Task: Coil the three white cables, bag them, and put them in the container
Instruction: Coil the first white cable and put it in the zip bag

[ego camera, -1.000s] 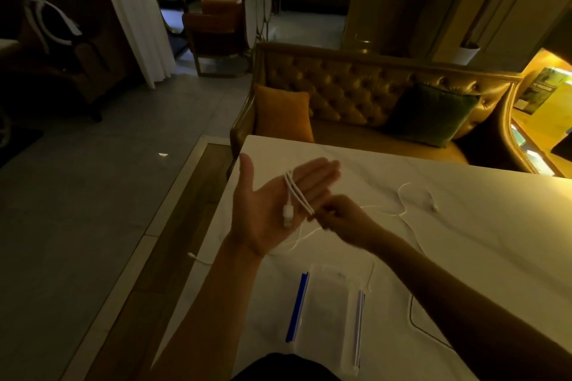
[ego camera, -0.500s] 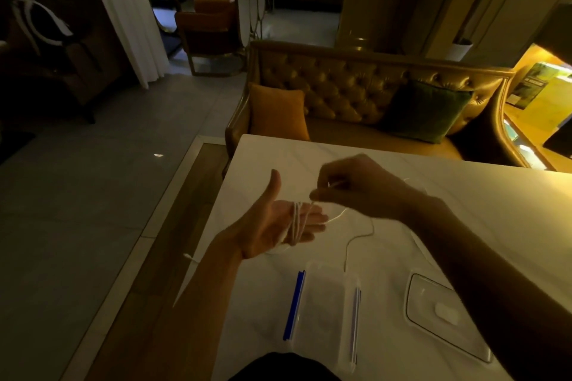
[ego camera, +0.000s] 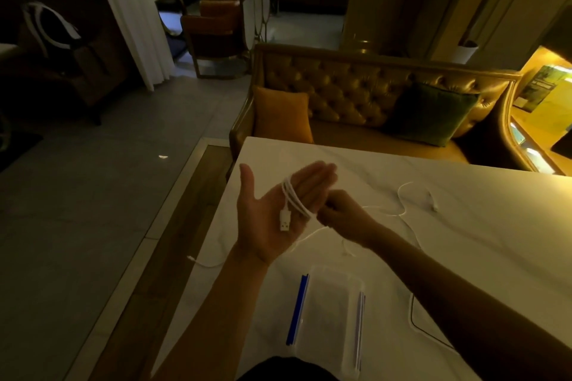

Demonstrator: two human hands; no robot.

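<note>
Two hands: at frame centre the left hand [ego camera: 272, 213] lies palm up, fingers straight and thumb spread wide; the right hand [ego camera: 343, 213], just beside its fingers, is curled and pinches the white cable [ego camera: 291, 195].
White cable: several loops are wound round the left fingers and the USB plug [ego camera: 285, 219] rests on the palm; the loose tail runs right across the marble table [ego camera: 479, 241] to a small connector [ego camera: 435, 204].
Writing: a green leaflet [ego camera: 544, 86] at the right edge carries print too small to read.
Bags: clear zip bags [ego camera: 331, 318], one with a blue seal strip, lie flat at lower centre.
Container: at lower right only a rim corner of the clear container [ego camera: 412, 312] shows; the right forearm covers the rest.
Second cable: a thin white end [ego camera: 204, 263] hangs off the table's left edge.
Backdrop: a tufted sofa [ego camera: 340, 86] with an orange cushion [ego camera: 280, 114] and a green cushion [ego camera: 430, 113] stands behind the table; a white curtain [ego camera: 130, 9] hangs at upper left.
</note>
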